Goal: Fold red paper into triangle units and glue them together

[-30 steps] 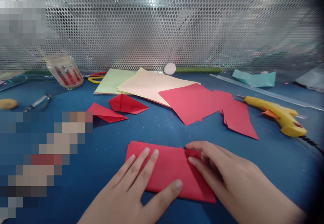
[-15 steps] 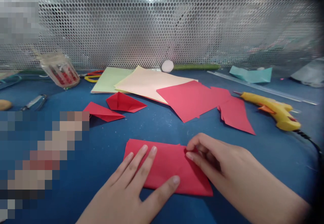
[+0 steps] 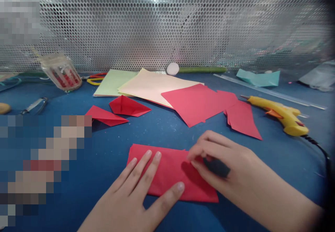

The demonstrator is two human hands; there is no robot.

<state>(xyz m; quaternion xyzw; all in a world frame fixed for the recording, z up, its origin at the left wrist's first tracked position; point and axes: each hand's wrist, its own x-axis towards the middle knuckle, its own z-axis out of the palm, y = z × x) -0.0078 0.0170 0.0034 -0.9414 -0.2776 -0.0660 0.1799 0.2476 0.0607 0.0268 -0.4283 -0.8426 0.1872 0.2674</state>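
Observation:
A folded red paper rectangle (image 3: 167, 176) lies on the blue table (image 3: 162, 134) right in front of me. My left hand (image 3: 136, 197) rests flat on its left half, fingers spread and thumb pressing the near edge. My right hand (image 3: 235, 169) is at the paper's right end with its fingers curled. Thumb and fingertips pinch a flap near the top edge and lift it slightly, leaving a dark gap under the fingers.
Beyond lie two folded red pieces (image 3: 128, 107), loose red sheets (image 3: 196, 102), and cream (image 3: 154, 85) and green paper (image 3: 112, 81). A yellow glue gun (image 3: 280, 115) with its cord is at the right. A jar (image 3: 61, 73) and scissors (image 3: 95, 79) are at the back left, and a perforated metal wall (image 3: 167, 22) is behind.
My right hand has gone from lying flat on the paper's right end to curling up and pinching a flap, drawing it left. My left hand has stayed pressed down.

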